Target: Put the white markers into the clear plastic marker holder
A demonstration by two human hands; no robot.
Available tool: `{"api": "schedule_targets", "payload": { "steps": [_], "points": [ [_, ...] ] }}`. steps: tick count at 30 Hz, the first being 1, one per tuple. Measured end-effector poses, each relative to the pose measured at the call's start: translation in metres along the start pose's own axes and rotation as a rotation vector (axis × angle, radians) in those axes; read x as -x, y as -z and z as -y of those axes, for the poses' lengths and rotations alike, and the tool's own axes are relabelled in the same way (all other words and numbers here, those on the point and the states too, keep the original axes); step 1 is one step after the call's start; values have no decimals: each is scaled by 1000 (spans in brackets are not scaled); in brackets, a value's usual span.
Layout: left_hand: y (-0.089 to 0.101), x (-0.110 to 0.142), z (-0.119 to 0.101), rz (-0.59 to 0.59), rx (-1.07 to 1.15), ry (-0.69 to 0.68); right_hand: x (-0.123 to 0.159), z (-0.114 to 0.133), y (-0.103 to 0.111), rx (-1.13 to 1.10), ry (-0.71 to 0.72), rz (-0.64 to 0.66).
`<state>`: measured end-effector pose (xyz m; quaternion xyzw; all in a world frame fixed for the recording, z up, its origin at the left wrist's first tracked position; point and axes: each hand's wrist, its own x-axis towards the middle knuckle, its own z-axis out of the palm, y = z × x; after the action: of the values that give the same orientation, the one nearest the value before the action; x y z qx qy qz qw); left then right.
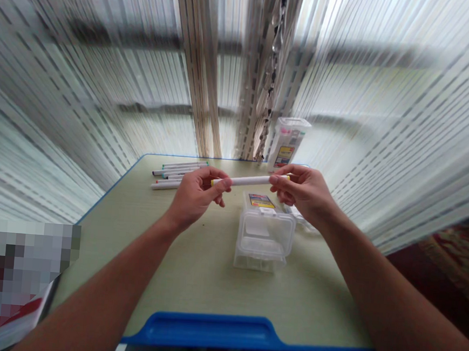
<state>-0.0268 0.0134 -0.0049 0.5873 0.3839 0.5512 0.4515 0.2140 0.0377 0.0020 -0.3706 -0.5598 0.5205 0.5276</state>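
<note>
A white marker [250,181] with yellow at both ends is stretched level between my two hands, above the table. My left hand [199,191] pinches its left end between thumb and fingers. At the opposite end, my right hand [301,189] grips the marker the same way. Just below it on the table lies a clear plastic box [265,235] with a yellow and blue label on its upper side. Several white markers [178,172] with coloured ends lie in a loose group behind and left of my left hand.
A tall clear case [289,144] with a label and coloured items inside stands at the table's back edge. Another clear plastic piece [306,221] lies partly behind my right hand. The pale table [123,242] has a blue rim and front tray [210,329]. String curtains [104,79] hang behind.
</note>
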Motion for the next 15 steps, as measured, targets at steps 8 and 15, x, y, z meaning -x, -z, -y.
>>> {"api": "schedule_targets", "payload": {
  "steps": [8,15],
  "points": [
    [4,-1,-3,0,174,96,-2,6,3,-108,-91,-25],
    [6,-2,-7,6,271,138,-2,10,4,-155,-151,-56]
  ]
}}
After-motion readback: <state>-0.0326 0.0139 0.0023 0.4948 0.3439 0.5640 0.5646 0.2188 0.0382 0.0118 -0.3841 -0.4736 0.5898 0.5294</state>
